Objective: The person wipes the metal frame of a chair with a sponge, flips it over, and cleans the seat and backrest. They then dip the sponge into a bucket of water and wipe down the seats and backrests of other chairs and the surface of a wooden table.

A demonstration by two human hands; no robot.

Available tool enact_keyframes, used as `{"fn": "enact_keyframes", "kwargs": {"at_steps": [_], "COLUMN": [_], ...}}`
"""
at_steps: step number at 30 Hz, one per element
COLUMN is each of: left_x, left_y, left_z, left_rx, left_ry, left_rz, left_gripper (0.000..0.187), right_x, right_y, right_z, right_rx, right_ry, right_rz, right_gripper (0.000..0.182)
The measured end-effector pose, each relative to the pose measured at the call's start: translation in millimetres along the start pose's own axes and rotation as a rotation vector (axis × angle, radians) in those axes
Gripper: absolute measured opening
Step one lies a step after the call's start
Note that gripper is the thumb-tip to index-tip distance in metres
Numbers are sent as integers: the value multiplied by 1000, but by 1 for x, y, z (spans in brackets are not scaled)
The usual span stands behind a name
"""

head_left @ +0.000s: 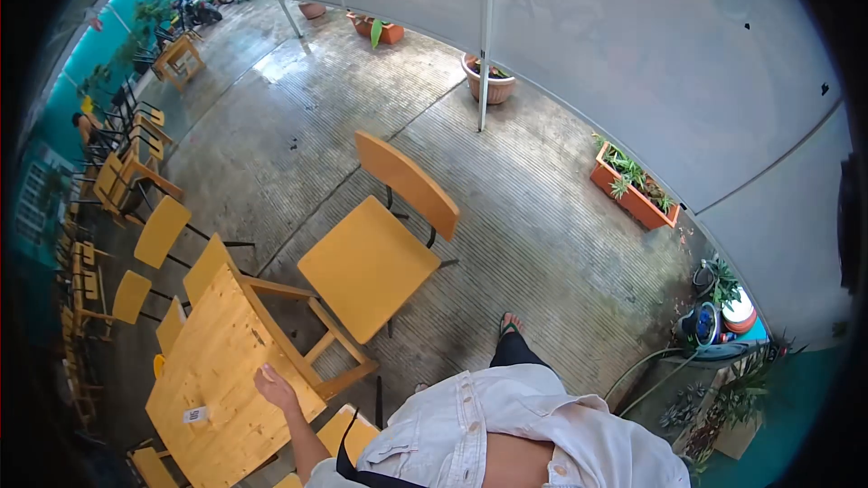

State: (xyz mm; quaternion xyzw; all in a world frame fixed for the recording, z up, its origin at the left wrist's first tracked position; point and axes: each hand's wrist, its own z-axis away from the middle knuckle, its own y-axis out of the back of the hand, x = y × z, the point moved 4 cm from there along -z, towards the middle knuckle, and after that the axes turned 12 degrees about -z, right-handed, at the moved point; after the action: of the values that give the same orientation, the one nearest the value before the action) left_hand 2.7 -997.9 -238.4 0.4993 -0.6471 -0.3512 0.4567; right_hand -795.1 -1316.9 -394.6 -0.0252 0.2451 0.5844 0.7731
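My left hand is at the near edge of a light wooden table, overlapping its top in this view. The hand is open, with its fingers loosely apart and nothing in them. A small white card with a dark printed mark lies on the tabletop, to the left of the hand. Beyond the table's corner stands a chair with a yellow-tan seat and a curved wooden back, turned away from the table. My right hand is out of view.
More chairs stand along the table's far side, with other tables and chairs behind. Planter boxes and a round pot line the grey panel wall. A hose and buckets are at right. Motorbikes are parked far back.
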Motion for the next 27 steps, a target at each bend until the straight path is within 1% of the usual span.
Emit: {"fn": "enact_keyframes", "kwargs": {"at_steps": [1, 2, 4, 6, 8, 10, 11, 12, 13, 15, 16, 18, 19, 20, 22, 23, 24, 25, 26, 27], "left_x": [23, 39, 77, 124, 221, 277, 316, 356, 383, 430, 448, 480, 492, 506, 539, 555, 557, 562, 573, 584], "left_y": [1, 0, -15, -63, -65, -102, -94, -85, -83, -82, -83, -91, -101, -114, -137, -148, -153, -159, -166, -170], "left_z": [27, 45, 87, 141, 177, 198, 199, 193, 183, 165, 155, 133, 125, 115, 94, 86, 88, 88, 80, 75], "left_rx": [46, 44, -245, -441, -618, -671, -714, -754, -744, -722, -713, -679, -675, -657, -635, -618, -614, -613, -588, -565], "left_ry": [29, 34, 112, 95, -15, -94, -130, -166, -147, -205, -187, -151, -145, -128, -101, -71, -31, -3, 21, 47], "left_rz": [-13, -18, 87, 60, 153, 258, 269, 285, 288, 305, 308, 352, 362, 382, 428, 452, 459, 473, 498, 511], "left_gripper": [66, 66, 64, 62, 61, 63, 64, 66, 66, 67, 67, 68, 68, 68, 68, 67, 66, 66, 64, 62], "right_x": [-16, -26, -51, -85, -130, -189, -220, -235, -247, -323, -356, -420, -439, -453, -475, -484, -476, -470, -482, -489], "right_y": [-6, -14, -32, -50, -67, -87, -101, -103, -104, -137, -161, -198, -217, -234, -267, -285, -285, -282, -295, -307], "right_z": [-3, -4, -8, -17, -20, -13, -4, -75, -148, -171, -162, -128, -135, -135, -126, -124, -127, -130, -136, -133], "right_rx": [-39, -76, -136, -172, -168, -122, -95, -196, -301, -236, -248, -162, -232, -236, -369, -379, -378, -386, -399, -413], "right_ry": [-6, -2, -2, -5, -26, -42, -45, 3, 41, 185, 191, 328, 355, 370, 418, 416, 399, 436, 483, 486], "right_rz": [21, 40, 74, 70, 33, -45, -79, -164, -255, -54, -38, 104, 83, 82, 169, 200, 245, 482, 712, 870], "right_gripper": [30, 30, 31, 32, 32, 33, 33, 35, 37, 40, 40, 38, 39, 39, 38, 44, 49, 49, 50, 49]}}
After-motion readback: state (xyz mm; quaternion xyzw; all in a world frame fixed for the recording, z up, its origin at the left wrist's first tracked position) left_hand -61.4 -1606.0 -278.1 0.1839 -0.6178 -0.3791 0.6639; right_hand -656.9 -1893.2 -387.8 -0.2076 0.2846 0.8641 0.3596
